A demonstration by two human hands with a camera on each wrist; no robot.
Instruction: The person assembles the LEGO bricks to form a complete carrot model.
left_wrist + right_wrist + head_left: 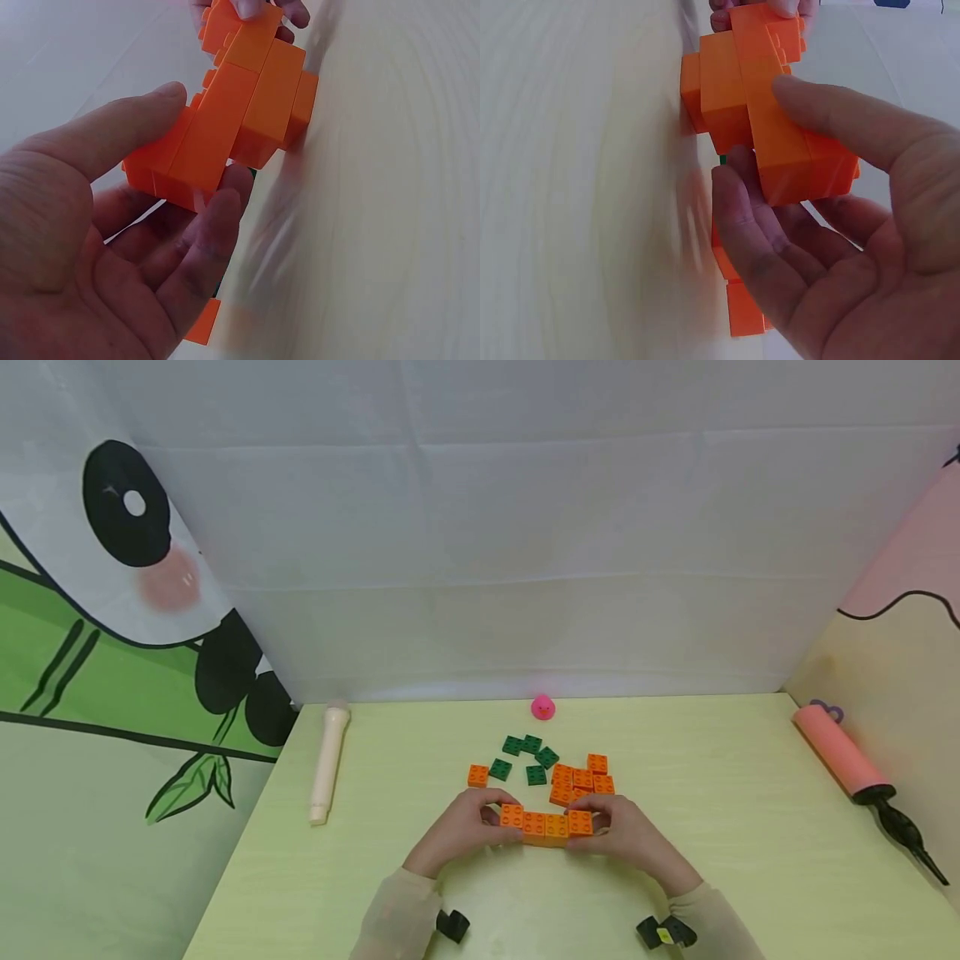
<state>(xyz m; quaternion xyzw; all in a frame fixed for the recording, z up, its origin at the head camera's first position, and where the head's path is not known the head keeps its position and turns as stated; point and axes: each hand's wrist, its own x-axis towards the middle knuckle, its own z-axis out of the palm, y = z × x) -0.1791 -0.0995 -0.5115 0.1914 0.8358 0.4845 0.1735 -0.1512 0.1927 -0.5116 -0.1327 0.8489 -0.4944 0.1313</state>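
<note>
Between both hands is an assembly of orange building bricks [544, 828], several joined in stepped layers with a raised brick at each end. My left hand [467, 828] pinches its left end, thumb on the near side and fingers curled behind. At the other end my right hand [626, 837] grips the same assembly in a mirrored way. In the left wrist view the joined bricks [217, 112] narrow step by step toward the tabletop. The right wrist view shows my thumb pressed against the end of the brick assembly [780, 135].
Several loose green bricks [536, 775] lie beyond the hands. A cluster of orange bricks [582, 779] sits behind the right hand, and a single orange brick [477, 776] behind the left. A pink ball-like toy [543, 707], a pale rod [328, 764] and a pink cylinder [840, 750] stand farther out.
</note>
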